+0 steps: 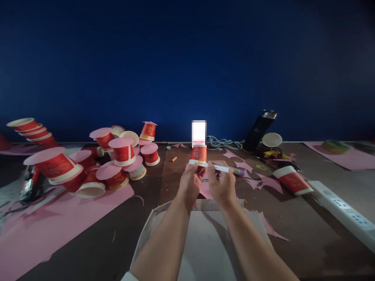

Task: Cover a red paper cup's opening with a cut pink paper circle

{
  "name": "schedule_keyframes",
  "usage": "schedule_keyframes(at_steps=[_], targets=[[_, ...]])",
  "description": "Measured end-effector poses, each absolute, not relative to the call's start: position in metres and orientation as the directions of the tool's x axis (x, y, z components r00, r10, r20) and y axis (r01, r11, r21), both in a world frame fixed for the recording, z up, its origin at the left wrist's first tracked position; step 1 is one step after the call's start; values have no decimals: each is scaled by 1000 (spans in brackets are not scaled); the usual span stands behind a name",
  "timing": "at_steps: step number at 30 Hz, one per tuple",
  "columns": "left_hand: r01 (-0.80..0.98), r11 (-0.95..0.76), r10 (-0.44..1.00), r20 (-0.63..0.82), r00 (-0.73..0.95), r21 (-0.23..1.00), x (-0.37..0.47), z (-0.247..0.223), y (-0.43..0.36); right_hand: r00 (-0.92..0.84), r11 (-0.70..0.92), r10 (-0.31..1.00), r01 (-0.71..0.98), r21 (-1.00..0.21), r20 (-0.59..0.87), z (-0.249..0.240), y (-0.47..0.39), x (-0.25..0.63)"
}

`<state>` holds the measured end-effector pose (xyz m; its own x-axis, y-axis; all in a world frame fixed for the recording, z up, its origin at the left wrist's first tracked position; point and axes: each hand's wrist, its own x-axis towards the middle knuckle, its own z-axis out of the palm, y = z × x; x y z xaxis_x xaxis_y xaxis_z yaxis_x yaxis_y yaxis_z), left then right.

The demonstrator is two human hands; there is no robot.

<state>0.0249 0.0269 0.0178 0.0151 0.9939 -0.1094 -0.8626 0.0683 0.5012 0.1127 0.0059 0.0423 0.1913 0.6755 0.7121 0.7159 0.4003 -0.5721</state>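
In my left hand [189, 182] is a red paper cup [198, 153] with a gold pattern and a pale rim, held by its lower end. My right hand [222, 182] is closed on a white pen-shaped stick [220, 168], whose left end meets the cup near the rim. I cannot make out what kind of tool it is. A purple piece [239, 172] shows just past the right fingers; whether it joins the stick is unclear. Below the hands lies pink paper [206, 190]. A bright pixelated patch covers whatever is above the cup.
Left, several red cups [122, 153] bear pink paper discs, near a large pink sheet [73, 226]. Pink scraps [268, 182], a black flask [259, 130], a lying cup [293, 180] and a power strip [340, 203] are right. A white box [209, 242] sits under my forearms.
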Motion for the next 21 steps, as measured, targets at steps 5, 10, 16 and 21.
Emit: schedule_keyframes(at_steps=[5, 10, 16, 21], targets=[[-864, 87, 992, -119, 31, 496, 24, 19, 27, 205, 384, 675, 723, -574, 709, 42, 6, 112], [-875, 87, 994, -105, 42, 477, 25, 17, 27, 188, 432, 655, 702, -567, 732, 43, 6, 112], [-872, 98, 993, -102, 56, 480, 25, 18, 26, 199, 404, 669, 711, -575, 716, 45, 5, 112], [-870, 101, 992, -118, 50, 483, 25, 21, 25, 175, 466, 653, 675, -573, 737, 44, 5, 111]])
